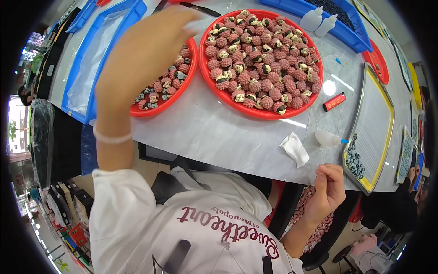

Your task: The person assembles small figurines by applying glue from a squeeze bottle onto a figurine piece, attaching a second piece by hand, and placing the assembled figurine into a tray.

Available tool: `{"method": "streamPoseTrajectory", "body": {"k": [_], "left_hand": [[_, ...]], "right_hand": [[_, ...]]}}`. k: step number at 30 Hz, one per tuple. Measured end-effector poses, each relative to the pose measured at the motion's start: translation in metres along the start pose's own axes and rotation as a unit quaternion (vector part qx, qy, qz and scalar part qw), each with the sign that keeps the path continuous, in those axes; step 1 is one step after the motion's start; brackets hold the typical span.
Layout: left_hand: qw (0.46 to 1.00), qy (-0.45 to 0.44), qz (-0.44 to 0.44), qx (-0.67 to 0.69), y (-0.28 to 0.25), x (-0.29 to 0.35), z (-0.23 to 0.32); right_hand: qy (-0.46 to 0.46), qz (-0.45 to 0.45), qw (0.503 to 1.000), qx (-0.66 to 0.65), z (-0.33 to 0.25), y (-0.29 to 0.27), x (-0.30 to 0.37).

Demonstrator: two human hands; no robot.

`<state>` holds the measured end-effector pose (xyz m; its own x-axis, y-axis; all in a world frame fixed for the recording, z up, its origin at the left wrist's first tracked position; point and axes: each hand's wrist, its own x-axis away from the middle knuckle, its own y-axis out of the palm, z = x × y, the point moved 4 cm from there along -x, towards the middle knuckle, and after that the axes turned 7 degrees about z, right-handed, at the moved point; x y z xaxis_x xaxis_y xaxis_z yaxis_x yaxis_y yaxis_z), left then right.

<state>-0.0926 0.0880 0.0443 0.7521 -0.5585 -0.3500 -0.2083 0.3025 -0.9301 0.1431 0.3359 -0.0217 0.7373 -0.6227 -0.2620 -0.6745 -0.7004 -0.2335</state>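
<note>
My left arm stretches over the smaller red tray point(193, 64) on the left; my left hand point(157, 34) is smeared by motion and its fingers are not clear. Beneath that arm lie small pink knobbly figures point(154, 97), some with grey parts. To the right a large round red tray point(204, 77) holds many pink figures point(264, 59) with cream and black parts. My right hand point(329, 185) is closed at the table's near edge, thumb against curled fingers; whatever it may hold is hidden. Nearest to it are a folded white cloth point(295, 150) and a squeeze bottle point(327, 138) with a blue tip.
A yellow-edged metal tray point(372, 123) with small grey-green pieces point(354, 160) lies to the right. Beyond the cloth is a red lighter-shaped object point(334, 102). White bottles point(312, 19) stand beside a blue bin point(360, 39). Another blue bin point(70, 86) sits at left. A co-worker's hand point(413, 173) shows far right.
</note>
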Motion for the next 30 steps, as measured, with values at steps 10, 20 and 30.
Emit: {"method": "streamPoseTrajectory", "body": {"k": [10,20,30], "left_hand": [[0.99,0.089,0.017,0.106,0.07,-0.063,0.042],[0.945,0.039,-0.155,0.287,0.052,-0.054,0.029],[0.817,-0.107,-0.03,0.566,0.011,0.006,0.061]], "right_hand": [[-0.005,0.01,0.998,0.054,0.001,-0.036,0.0],[-0.044,0.04,0.997,0.057,0.006,-0.037,-0.033],[-0.061,-0.016,0.987,0.149,0.019,0.011,-0.053]]}}
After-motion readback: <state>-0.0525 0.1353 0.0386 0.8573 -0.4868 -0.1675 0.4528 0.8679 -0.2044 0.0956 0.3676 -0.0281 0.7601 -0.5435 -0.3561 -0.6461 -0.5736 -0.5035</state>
